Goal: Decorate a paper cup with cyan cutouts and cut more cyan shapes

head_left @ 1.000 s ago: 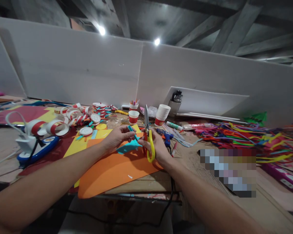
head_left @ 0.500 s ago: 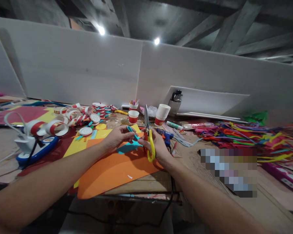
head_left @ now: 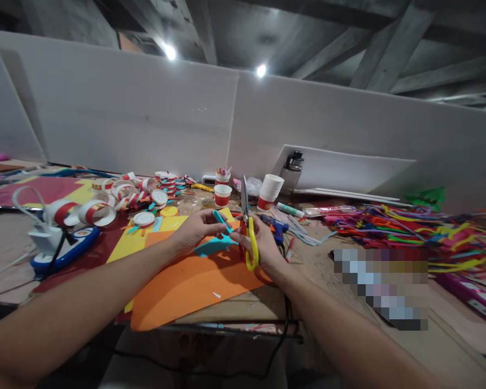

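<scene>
Above the orange sheet [head_left: 178, 294], the left hand [head_left: 202, 229] pinches a blue strip [head_left: 221, 220] while the right hand [head_left: 265, 243] grips scissors [head_left: 251, 229], whose blades [head_left: 244, 195] would best point clear of the fingers [head_left: 240, 237] at the strip's lower end.

This looks like a craft workshop: scissors [head_left: 252, 260] above orange card [head_left: 174, 297] on a wooden table [head_left: 238, 310]; from that card, stacked paper cups [head_left: 272, 189] at one o'clock, a glue gun [head_left: 281, 231] at two, bare concrete beams [head_left: 405, 43] high beyond.
</scene>
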A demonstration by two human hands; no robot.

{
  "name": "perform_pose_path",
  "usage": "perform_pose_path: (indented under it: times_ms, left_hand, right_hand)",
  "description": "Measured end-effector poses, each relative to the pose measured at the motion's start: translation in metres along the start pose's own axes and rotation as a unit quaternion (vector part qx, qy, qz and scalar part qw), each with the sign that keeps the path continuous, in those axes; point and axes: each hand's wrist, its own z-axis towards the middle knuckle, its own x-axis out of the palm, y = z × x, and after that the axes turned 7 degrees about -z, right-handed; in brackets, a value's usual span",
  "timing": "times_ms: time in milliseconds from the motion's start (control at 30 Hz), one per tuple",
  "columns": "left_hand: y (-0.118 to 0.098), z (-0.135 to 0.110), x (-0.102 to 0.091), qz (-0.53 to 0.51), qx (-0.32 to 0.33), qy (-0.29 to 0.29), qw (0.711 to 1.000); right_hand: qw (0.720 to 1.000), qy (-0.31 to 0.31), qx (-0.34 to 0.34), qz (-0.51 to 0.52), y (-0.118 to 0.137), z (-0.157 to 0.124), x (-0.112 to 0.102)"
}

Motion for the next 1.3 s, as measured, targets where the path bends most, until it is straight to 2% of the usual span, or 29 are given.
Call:
perform_pose_path:
  times_ms: [1300]
  left_hand:
    - [0.0005,0.0001,-0.0013,0.011,-0.015,-0.006,1.0]
  right_hand:
    - [1.0,0.001,-0.005,-0.009,0.0024,-0.002,0.0002]
